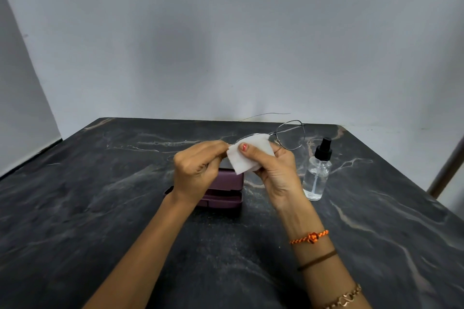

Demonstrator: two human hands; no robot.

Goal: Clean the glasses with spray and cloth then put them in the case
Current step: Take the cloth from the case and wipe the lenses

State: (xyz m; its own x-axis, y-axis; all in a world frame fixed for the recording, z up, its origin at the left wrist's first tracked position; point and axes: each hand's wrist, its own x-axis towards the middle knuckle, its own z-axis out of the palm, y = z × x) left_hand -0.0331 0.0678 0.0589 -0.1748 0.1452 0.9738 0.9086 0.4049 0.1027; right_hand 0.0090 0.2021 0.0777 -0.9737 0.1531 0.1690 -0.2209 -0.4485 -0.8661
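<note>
The thin wire-framed glasses (pixel 291 134) are held up above the table, one lens wrapped in a white cloth (pixel 247 157). My right hand (pixel 273 170) pinches the cloth around that lens, thumb on top. My left hand (pixel 198 165) grips the frame's left end beside the cloth. The other lens and a temple arm stick out to the upper right. A purple glasses case (pixel 226 190) lies open on the table right under my hands, partly hidden by them. A clear spray bottle (pixel 317 173) with a black nozzle stands upright to the right of my right hand.
The dark marbled table (pixel 100 208) runs up to a grey wall at the back. A brown post (pixel 447 168) stands past the table's right edge.
</note>
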